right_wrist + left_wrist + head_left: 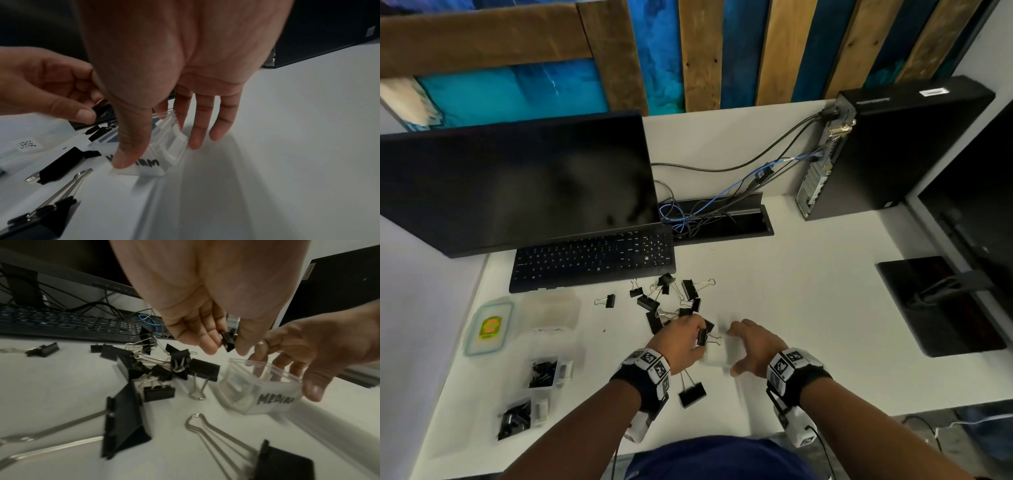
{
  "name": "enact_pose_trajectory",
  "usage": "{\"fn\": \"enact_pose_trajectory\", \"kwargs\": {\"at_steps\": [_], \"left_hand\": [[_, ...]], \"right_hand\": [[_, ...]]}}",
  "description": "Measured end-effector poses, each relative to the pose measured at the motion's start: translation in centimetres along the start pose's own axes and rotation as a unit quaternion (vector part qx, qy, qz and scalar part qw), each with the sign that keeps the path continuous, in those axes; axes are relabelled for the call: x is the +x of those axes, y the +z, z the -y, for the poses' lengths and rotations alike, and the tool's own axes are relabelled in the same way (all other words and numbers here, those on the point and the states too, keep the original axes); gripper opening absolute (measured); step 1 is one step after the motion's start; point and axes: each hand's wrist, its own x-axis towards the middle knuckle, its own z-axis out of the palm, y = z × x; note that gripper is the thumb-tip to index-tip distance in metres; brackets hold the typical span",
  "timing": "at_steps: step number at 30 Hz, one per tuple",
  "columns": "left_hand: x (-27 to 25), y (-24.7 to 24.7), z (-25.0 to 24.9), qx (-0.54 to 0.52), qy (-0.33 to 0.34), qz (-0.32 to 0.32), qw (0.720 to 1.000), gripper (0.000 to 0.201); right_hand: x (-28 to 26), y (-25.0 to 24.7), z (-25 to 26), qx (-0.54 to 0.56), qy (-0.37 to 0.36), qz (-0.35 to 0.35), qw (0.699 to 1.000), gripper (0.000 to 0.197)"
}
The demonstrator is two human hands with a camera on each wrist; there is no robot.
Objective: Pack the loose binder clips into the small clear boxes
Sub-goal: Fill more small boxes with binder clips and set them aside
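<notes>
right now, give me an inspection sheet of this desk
surface: white desk, bare at right.
job's things: loose clips piled below the keyboard; clear box marked MEDIUM, open, no clips seen inside; two filled boxes at left.
clutter: lidded tub, large clip near the left wrist.
grippers: left hand pinches a small clip over the box; right hand steadies the box.
cables: tangle in the desk slot, leads to the pc.
surroundings: monitor, plank wall.

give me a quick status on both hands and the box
Left hand pinches a binder clip above the clear box. Right hand steadies the box. Opening unobstructed.
</notes>
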Motion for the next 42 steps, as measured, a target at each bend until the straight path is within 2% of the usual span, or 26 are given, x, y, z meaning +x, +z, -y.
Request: {"fn": "enact_pose_trajectory", "kwargs": {"at_steps": [6,8,11,14,17,20,26,31,34,38,42], "left_hand": [[-0.1,1.0,-0.5,-0.008,-0.001,0.030,1.000,0.053],[-0.3,0.8,0.1,-0.016,-0.015,0.014,1.000,0.046],[-0.8,0.2,2.1,0.008,-0.042,-0.053,0.998,0.021],[-1.7,-0.5,4.4,0.052,-0.092,-0.098,0.990,0.015],[-2.7,-0.7,6.3,0.090,-0.126,-0.074,0.985,0.018],[-3.2,0.2,6.9,0.098,-0.140,-0.043,0.984,0.031],[-3.1,1.7,6.1,0.159,-0.117,-0.046,0.979,0.045],[-2.6,2.2,5.4,0.203,-0.115,-0.012,0.972,0.033],[-2.5,2.4,5.2,0.224,-0.110,0.012,0.968,0.033],[-2.5,2.3,4.9,0.177,-0.106,-0.036,0.978,0.030],[-2.4,1.5,4.6,0.105,-0.129,-0.099,0.981,0.025]], "right_hand": [[0.0,0.6,0.8,0.015,-0.001,0.009,1.000,0.078],[-0.1,0.6,0.9,0.012,-0.002,0.008,1.000,0.077],[-0.1,0.7,0.8,0.012,-0.004,0.004,1.000,0.077],[-0.2,0.7,0.9,0.014,-0.003,0.002,1.000,0.077],[-0.3,0.7,0.9,0.016,-0.006,0.006,1.000,0.078],[-0.2,0.7,1.1,0.014,-0.009,0.010,1.000,0.077],[-0.1,0.8,1.4,0.012,-0.014,0.016,1.000,0.076],[-0.3,0.9,1.5,0.012,-0.014,0.018,1.000,0.075],[-0.4,1.1,1.4,0.020,-0.014,0.013,1.000,0.075],[-0.5,1.2,1.2,0.025,-0.017,0.012,0.999,0.075],[-0.4,1.1,1.2,0.022,-0.021,0.015,0.999,0.076]]}}
